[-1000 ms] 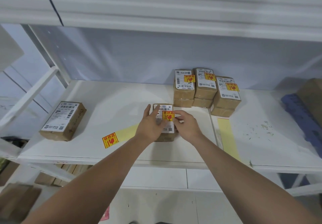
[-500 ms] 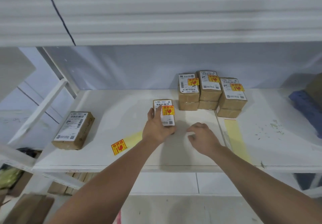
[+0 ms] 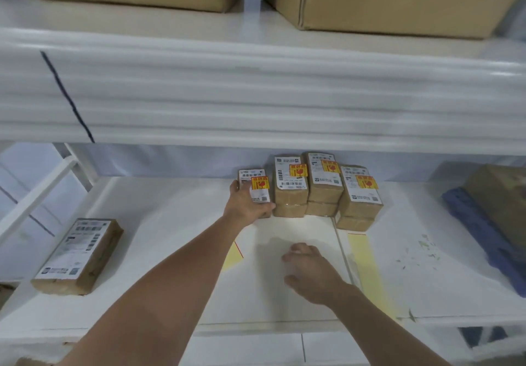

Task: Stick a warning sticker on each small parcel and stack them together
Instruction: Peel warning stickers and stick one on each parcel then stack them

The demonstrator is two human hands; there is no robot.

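**Cardboard parcels: stiff, light, easy to shove**

White shelf [image 3: 170, 223] carries it all. The stickered stacks [image 3: 321, 186] sit at the back, one bare parcel [image 3: 78, 254] waits well apart at the left edge. The freshly stickered parcel [image 3: 257, 187] touches the leftmost stack, left hand [image 3: 244, 206] draped over its near corner, fingers [image 3: 266, 212] curled on its side, gripping it. Right hand [image 3: 310, 271] hovers loose, holding nothing. I'd guess these are rigid and light: grab across the short sides, off the glossy label, which looks slippery. Red-and-yellow sticker [image 3: 260, 182] sits flat on top.
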